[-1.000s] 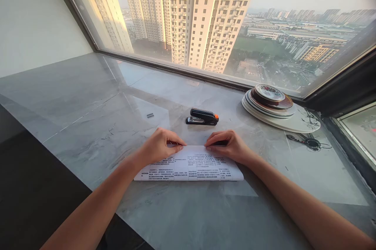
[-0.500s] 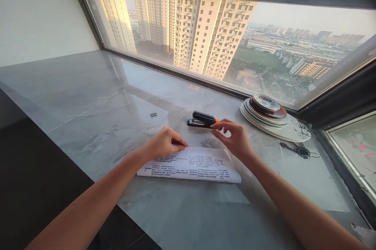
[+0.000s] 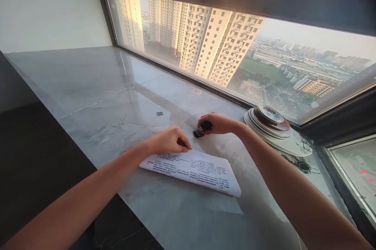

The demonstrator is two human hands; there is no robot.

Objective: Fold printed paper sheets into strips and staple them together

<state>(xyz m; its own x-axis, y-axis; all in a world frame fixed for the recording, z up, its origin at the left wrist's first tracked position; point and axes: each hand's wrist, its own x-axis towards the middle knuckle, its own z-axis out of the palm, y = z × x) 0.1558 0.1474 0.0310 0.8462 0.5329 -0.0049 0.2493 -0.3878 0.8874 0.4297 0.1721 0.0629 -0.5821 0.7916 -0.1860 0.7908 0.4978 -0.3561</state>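
Folded printed paper [image 3: 202,173] lies on the grey marbled counter. My left hand [image 3: 173,140] pinches its far edge, thumb and fingers closed together. Beyond the paper, my right hand [image 3: 217,122] is wrapped round a black stapler [image 3: 202,129], whose front end points toward the left and slightly toward me. The fingers hide the stapler's rear. It is just above or on the counter; I cannot tell which. Two small strips of staples [image 3: 159,113] lie apart on the counter, farther left.
A stack of plates [image 3: 273,128] with a dial-like round piece on top stands by the window at the right. A black cable [image 3: 304,167] lies beside it. Loose bent staples [image 3: 120,121] are scattered on the counter [image 3: 88,85]. The counter's edge drops off at the left.
My right hand has closed round the stapler and turned it so its front faces more toward me. My left hand still pinches the paper. The camera view has tilted slightly.
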